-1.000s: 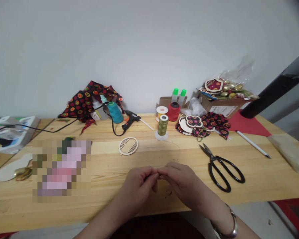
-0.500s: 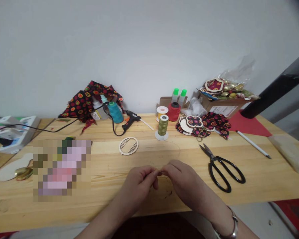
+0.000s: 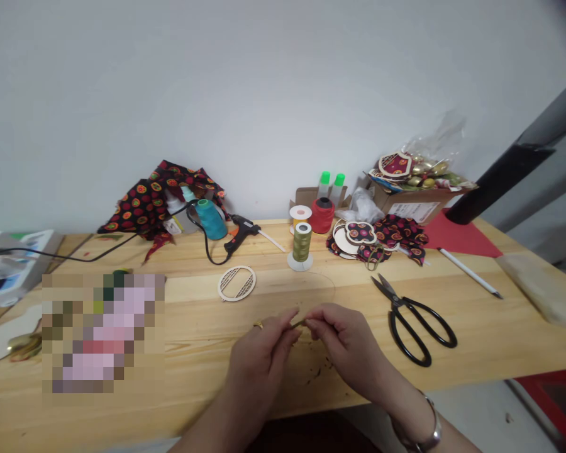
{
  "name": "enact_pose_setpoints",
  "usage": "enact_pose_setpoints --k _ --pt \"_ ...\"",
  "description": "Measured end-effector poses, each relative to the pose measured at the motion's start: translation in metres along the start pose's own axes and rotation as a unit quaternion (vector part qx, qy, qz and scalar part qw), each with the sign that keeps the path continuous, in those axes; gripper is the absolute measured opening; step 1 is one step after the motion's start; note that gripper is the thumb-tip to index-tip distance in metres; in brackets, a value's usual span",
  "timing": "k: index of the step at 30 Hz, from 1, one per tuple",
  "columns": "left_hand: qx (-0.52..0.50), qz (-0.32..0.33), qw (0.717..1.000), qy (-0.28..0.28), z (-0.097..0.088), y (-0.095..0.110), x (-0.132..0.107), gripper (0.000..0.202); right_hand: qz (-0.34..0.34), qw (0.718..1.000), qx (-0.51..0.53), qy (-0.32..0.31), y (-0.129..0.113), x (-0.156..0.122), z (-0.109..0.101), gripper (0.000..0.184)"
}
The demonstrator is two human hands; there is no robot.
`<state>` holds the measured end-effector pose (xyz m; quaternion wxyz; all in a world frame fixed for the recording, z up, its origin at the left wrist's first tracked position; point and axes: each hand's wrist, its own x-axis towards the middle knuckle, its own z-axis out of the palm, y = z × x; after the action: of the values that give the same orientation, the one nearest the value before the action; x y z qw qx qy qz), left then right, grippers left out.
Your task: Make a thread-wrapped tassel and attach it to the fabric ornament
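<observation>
My left hand [image 3: 263, 353] and my right hand [image 3: 345, 340] meet above the middle of the table, fingertips pinched close together. Between them runs a thin olive-brown cord [image 3: 299, 324], mostly covered by the fingers, with each hand gripping one part of it. Beyond the hands stands a spool of olive thread [image 3: 302, 244], and a fine loose strand curves over the wood near it. An oval wooden fretwork frame [image 3: 223, 290] lies ahead of my left hand. To the right of my right hand rest black-handled scissors [image 3: 396, 302], their blades slightly apart.
A glue gun [image 3: 241, 234], a teal thread cone [image 3: 211, 219] and patterned cloth [image 3: 136, 201] sit at the back left. Red thread [image 3: 322, 217], fabric-covered wooden pieces [image 3: 360, 233] and a filled cardboard box [image 3: 412, 204] line the back right. A white pen [image 3: 471, 274] lies far right.
The view has shifted slightly. My left hand has turned and its fingers have straightened, so the cord between the hands shows more. Both hands remain close together.
</observation>
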<state>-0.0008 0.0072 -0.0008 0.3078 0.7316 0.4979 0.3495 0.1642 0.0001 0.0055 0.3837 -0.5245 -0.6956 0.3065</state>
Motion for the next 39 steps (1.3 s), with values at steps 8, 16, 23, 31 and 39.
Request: enact_pose_setpoints --k 8,16,23,31,39 --pt "0.186 0.202 0.961 0.022 0.002 -0.013 -0.001 0.031 -0.009 0.999 -0.031 -0.006 0.000 -0.002 0.000 0.017" --pt "0.294 0.246 0.923 0.029 0.002 -0.015 0.004 0.028 -0.016 0.996 -0.081 -0.034 0.001 -0.002 0.002 0.019" --pt "0.322 0.269 0.907 0.045 0.003 -0.018 0.003 0.027 -0.014 0.992 -0.104 -0.068 0.000 -0.002 0.002 0.021" --pt "0.330 0.325 0.886 0.009 -0.001 -0.024 0.007 0.032 -0.004 0.987 -0.148 -0.067 0.009 -0.005 0.008 0.023" --pt "0.324 0.287 0.901 -0.025 -0.003 -0.027 0.006 0.028 -0.007 0.991 -0.110 -0.076 0.014 -0.003 0.007 0.023"
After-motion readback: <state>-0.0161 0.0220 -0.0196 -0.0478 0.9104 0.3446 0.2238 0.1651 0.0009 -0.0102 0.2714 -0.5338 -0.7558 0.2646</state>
